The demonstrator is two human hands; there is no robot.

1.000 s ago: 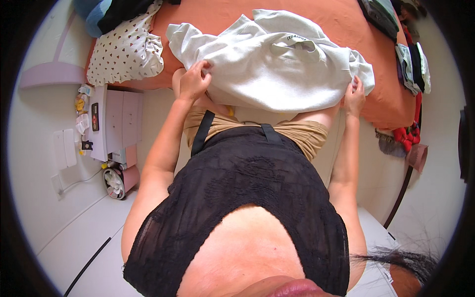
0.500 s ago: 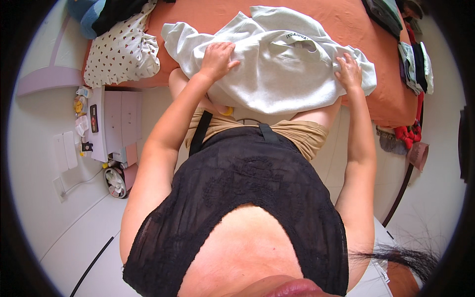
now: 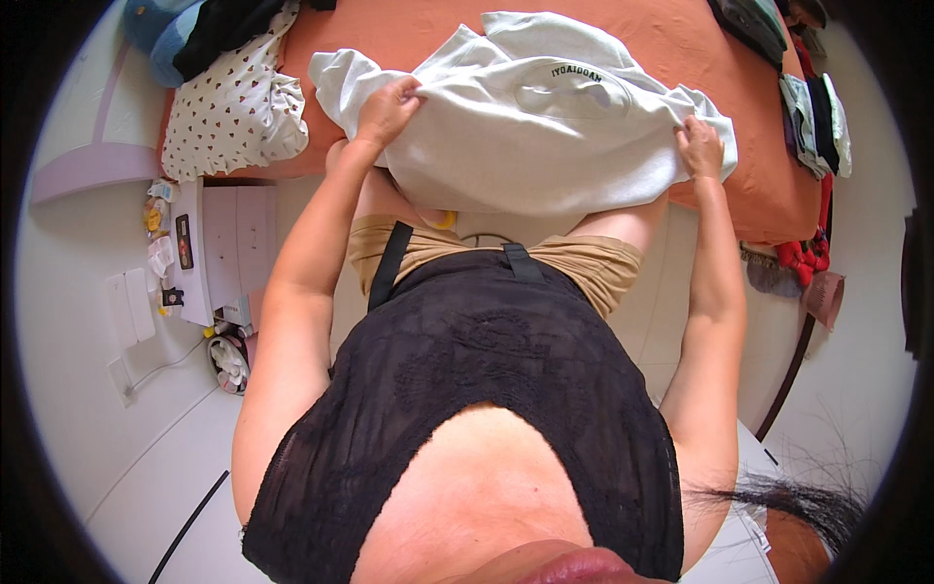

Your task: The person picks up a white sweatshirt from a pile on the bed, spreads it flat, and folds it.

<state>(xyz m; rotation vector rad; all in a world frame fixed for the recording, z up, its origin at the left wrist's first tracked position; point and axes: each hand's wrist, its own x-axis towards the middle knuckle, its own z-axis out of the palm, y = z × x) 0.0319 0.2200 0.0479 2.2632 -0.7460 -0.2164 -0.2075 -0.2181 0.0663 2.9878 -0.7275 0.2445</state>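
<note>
A: Where do we find the pale grey sweatshirt [image 3: 525, 151]?

B: We see it spread on the orange bedsheet [image 3: 769, 200], with its near edge coming over the person's legs [image 3: 628, 220]. Whether it rests on them, we cannot tell.

A: And the fingers?

B: On the left hand [image 3: 387, 112] they pinch a raised fold of the cloth. On the right hand [image 3: 700, 151] they are curled and seem to pinch the cloth near the other side.

A: How do we expect it to handle?

B: We judge it light, soft and not slippery. Nothing in it looks fragile, but it sags between two holds, so we should grip both shoulders evenly.
</note>
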